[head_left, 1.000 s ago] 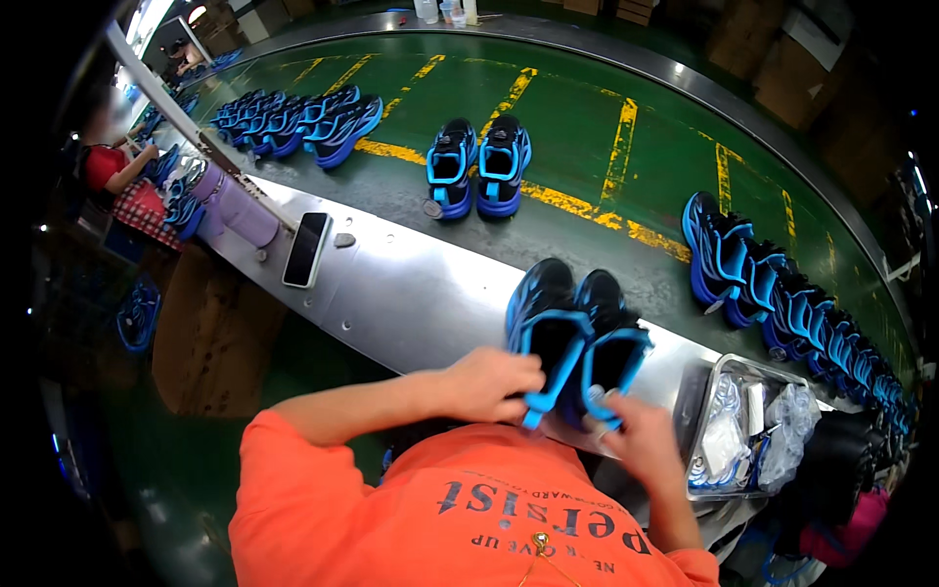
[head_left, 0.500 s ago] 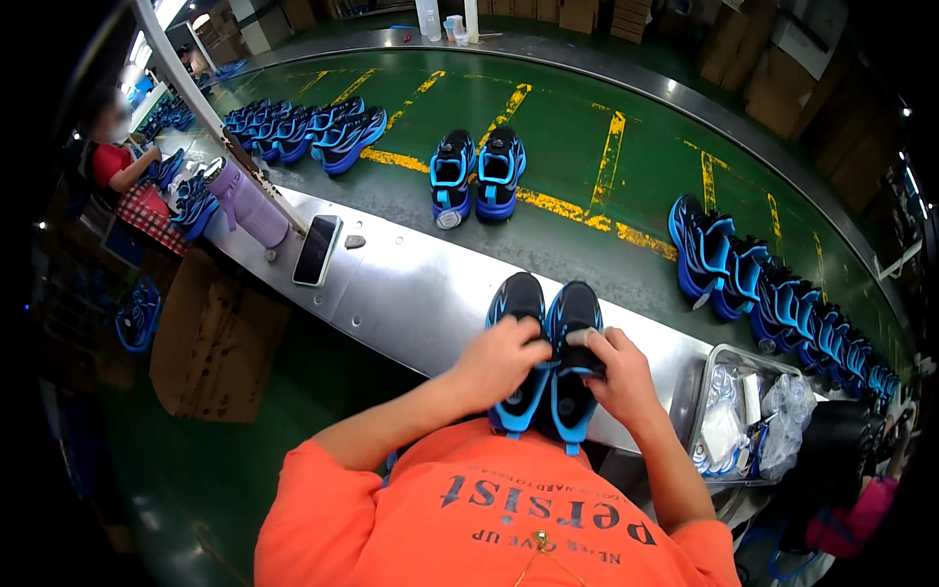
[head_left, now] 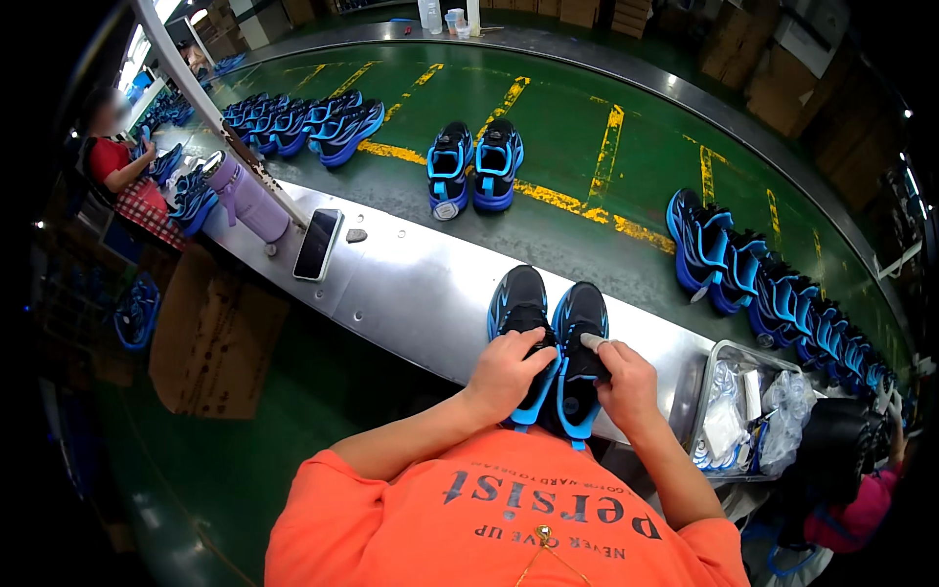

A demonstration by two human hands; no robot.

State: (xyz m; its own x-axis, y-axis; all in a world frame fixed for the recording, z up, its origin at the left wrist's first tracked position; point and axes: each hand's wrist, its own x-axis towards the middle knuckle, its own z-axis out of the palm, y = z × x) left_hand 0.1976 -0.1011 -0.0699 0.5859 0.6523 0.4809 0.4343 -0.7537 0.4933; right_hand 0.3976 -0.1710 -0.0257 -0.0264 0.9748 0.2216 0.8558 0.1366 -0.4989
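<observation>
A pair of black and blue sneakers stands toes-away on the steel ledge (head_left: 411, 284) in front of me. My left hand (head_left: 507, 374) is closed over the opening of the left sneaker (head_left: 518, 296). My right hand (head_left: 626, 383) pinches the tongue of the right sneaker (head_left: 584, 313), with a pale cover on one fingertip. The heels of both shoes are hidden under my hands. My orange-sleeved forearms come up from the lower edge.
Beyond the ledge runs a green conveyor belt (head_left: 587, 88) carrying one sneaker pair (head_left: 476, 164) and rows of pairs at the right (head_left: 753, 279) and far left (head_left: 293, 122). A phone (head_left: 318, 245), a purple bottle (head_left: 245, 201), a clear tray of bags (head_left: 743, 416), a cardboard box (head_left: 210, 333) and a seated person (head_left: 122, 166) are nearby.
The sneaker pair has been straightened and pulled in front of me. Both hands have moved from the shoes' heels and sides up onto their openings and tongues.
</observation>
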